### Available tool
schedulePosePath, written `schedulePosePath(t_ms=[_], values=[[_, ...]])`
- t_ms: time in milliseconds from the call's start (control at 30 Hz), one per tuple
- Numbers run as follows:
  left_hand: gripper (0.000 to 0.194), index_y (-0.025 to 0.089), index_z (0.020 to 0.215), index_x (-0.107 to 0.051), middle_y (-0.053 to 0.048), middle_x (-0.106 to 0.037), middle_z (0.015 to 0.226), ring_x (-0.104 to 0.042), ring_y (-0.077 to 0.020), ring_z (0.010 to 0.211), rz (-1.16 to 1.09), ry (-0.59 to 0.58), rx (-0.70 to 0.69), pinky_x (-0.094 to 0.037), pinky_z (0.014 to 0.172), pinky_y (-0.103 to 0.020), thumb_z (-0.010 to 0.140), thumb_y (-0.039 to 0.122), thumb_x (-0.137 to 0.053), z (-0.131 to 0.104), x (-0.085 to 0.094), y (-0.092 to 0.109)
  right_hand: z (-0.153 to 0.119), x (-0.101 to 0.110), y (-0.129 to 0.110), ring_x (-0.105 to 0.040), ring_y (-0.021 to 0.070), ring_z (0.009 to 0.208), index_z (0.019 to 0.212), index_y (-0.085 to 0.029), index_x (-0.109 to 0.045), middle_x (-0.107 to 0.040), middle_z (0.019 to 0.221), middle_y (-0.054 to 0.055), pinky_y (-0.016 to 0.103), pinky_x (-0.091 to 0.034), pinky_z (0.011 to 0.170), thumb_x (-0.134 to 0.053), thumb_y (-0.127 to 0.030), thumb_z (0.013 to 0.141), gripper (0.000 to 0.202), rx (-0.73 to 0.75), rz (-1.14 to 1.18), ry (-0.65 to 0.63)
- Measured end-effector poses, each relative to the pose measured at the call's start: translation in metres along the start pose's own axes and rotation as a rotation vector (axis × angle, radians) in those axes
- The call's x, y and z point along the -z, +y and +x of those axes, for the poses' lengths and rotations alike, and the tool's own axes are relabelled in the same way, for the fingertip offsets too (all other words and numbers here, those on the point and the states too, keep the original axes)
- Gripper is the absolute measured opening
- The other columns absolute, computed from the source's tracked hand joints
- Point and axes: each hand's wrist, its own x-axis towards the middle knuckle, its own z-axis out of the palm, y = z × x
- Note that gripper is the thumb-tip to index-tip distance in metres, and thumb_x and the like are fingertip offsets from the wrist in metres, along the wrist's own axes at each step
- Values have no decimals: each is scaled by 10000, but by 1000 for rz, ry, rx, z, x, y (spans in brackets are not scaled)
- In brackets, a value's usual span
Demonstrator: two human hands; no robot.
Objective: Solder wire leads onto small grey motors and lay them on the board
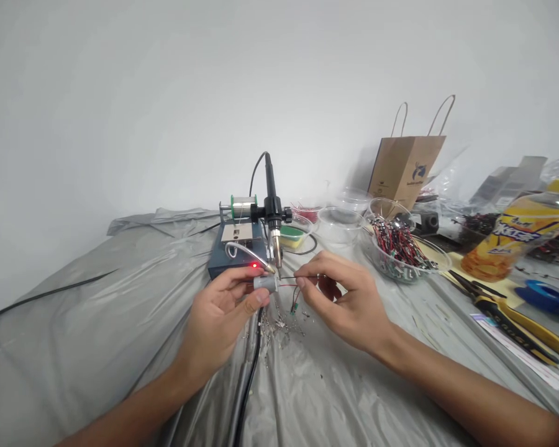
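Note:
My left hand (230,301) pinches a small grey cylinder (265,284), which looks like a small motor or capacitor, between thumb and fingers. My right hand (340,295) is closed on a thin black wire (287,279) that runs toward the cylinder's right end. A red wire and a small green piece (295,307) hang by the right fingertips. Just above the cylinder, the tip of a soldering iron (277,248) points down, fixed in a stand. Beside the tip ends a curved metal solder-feed tube (246,248). Whether wire and cylinder touch is too small to tell.
A blue soldering station (218,251) carries a solder spool (243,207). A yellow tray with a green sponge (291,233) sits behind. Rightward are a bowl of wired parts (403,248), a paper bag (405,167), a bottle (507,236), pliers (507,316) and blue tape (545,294). Solder scraps (279,324) lie below.

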Motion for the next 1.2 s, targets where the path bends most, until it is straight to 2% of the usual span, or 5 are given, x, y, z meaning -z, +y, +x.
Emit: schedulePosePath(t_ms=[100, 233, 433, 767, 1200], values=[[276, 192, 1064, -714, -45, -748, 1070, -717, -144, 957, 1, -2, -4, -597, 816, -190, 845, 268, -864, 0, -1, 1, 0, 1, -1, -496, 98, 581, 856, -163, -720, -621, 719, 16, 233, -374, 491, -636, -107, 889, 106, 3, 6, 2], [274, 199, 1072, -712, -33, -752, 1032, -718, -126, 892, 8, -6, 6, -589, 793, -181, 852, 275, -857, -1, -1, 1, 0, 1, -1, -484, 98, 570, 861, -168, -716, -622, 724, 16, 236, -375, 488, -630, -106, 887, 109, -9, 12, -9], [286, 198, 1071, -714, -43, -745, 1064, -714, -141, 917, 26, -4, 11, -587, 792, -191, 844, 290, -863, -1, 1, 1, -1, 0, 2, -493, 99, 580, 871, -154, -718, -621, 738, 20, 239, -385, 492, -633, -103, 884, 100, -16, 14, -17], [261, 204, 1046, -724, -23, -748, 968, -710, -122, 849, 42, -15, -5, -580, 746, -165, 842, 289, -862, -1, -2, 5, 0, 1, 0, -487, 97, 577, 867, -160, -714, -621, 742, 19, 242, -390, 503, -630, -108, 884, 101, -27, 4, -40], [297, 199, 1091, -709, -51, -739, 1069, -709, -145, 918, 26, -20, -1, -586, 799, -206, 848, 281, -859, -2, 3, 0, 0, 1, -2, -486, 102, 581, 862, -174, -710, -609, 728, 15, 245, -386, 509, -624, -118, 883, 105, -40, 4, -40]])
